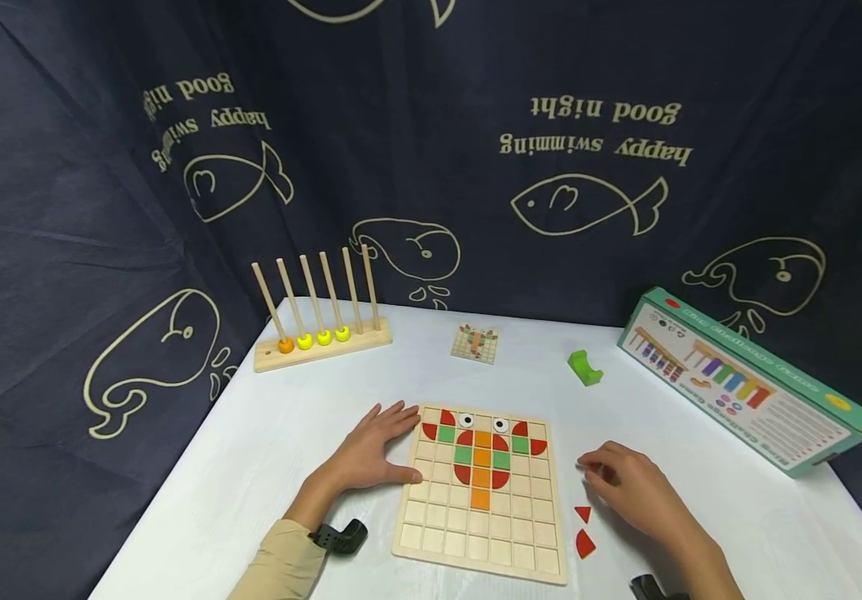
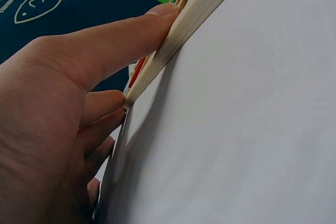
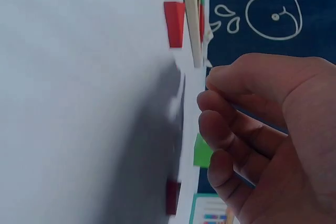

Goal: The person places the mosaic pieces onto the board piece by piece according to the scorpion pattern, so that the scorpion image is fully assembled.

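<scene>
A wooden grid board (image 1: 491,533) lies on the white table, bearing red, green and orange pieces and two eye discs around its upper half. At its left edge rests my left hand (image 1: 371,450), fingers stretched out; in the left wrist view its thumb (image 2: 131,38) touches the board's edge. Right of the board hovers my right hand (image 1: 629,483), fingers loosely curled, thumb and index tips close together, with nothing visible between them. Near it lie a red triangle (image 1: 583,514) and a red quarter-circle piece (image 1: 585,544). A dark red piece (image 3: 172,198) lies in shadow in the right wrist view.
Behind the board lies a small pattern card (image 1: 475,343). A peg stand (image 1: 326,348) with several beads stands back left. A green arched block (image 1: 585,367) and a game box (image 1: 746,379) are back right. Dark fabric (image 1: 431,150) with fish drawings surrounds the table.
</scene>
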A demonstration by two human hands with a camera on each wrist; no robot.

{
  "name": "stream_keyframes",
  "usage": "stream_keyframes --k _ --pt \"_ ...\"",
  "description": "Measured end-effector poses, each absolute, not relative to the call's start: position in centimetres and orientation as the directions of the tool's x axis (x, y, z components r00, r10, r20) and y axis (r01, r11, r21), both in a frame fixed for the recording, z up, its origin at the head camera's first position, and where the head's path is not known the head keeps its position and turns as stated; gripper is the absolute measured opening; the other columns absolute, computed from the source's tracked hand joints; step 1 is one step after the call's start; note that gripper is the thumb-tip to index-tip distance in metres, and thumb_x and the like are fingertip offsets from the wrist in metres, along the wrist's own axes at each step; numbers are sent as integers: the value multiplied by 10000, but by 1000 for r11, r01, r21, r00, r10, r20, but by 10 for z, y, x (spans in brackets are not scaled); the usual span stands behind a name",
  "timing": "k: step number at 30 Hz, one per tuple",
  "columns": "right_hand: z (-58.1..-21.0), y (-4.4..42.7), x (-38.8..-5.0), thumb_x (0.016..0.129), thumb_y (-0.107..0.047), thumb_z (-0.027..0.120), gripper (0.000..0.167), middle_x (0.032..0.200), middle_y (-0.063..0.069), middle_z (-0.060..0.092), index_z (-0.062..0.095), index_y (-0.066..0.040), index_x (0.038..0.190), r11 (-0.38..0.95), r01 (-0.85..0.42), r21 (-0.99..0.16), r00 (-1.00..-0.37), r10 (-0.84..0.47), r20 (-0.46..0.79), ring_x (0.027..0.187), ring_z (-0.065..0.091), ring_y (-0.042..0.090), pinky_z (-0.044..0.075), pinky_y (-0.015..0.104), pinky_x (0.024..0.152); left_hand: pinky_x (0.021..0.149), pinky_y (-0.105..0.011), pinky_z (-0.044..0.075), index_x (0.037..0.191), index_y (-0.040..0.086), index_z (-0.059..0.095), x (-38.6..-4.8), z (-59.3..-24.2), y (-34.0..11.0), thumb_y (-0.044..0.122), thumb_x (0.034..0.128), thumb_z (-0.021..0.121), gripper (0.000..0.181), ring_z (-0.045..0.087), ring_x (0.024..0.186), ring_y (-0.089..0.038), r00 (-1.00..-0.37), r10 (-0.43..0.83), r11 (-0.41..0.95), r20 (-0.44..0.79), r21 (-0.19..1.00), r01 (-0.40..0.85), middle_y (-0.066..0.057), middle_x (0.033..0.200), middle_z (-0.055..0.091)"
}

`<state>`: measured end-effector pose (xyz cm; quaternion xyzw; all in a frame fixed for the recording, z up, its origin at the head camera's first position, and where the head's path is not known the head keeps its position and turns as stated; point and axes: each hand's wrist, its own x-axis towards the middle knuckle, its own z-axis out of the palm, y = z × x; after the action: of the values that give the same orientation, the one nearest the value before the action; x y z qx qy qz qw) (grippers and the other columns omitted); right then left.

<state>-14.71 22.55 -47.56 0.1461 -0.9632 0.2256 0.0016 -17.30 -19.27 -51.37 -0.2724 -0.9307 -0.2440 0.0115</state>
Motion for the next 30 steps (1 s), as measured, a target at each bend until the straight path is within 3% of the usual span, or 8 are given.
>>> stream_keyframes --k 8,19,30 --pt "-479 235 -131 804 -146 763 173 782 -157 567 737 -205 964 838 -233 -494 -962 -272 -7 697 490 68 453 235 606 1168 -441 75 1451 120 447 -173 -512 -193 674 708 707 963 202 1428 -199 -858 492 737 146 454 500 20 1512 365" --pt "-484 233 -114 770 -153 786 209 837 -159 553 721 -257 939 788 -288 -544 -934 -357 -23 727 490 52 464 215 615 1169 -426 68 1457 121 438 -173 -512 -192 674 708 706 968 201 1429 -198 -856 498 740 136 448 502 31 1517 355" --pt "-482 234 -106 750 -143 799 246 841 -145 553 718 -270 944 821 -198 -536 -954 -288 -87 736 491 71 471 217 639 1167 -446 73 1456 105 435 -173 -512 -192 650 711 719 966 204 1428 -217 -852 505 731 143 453 509 19 1515 356"
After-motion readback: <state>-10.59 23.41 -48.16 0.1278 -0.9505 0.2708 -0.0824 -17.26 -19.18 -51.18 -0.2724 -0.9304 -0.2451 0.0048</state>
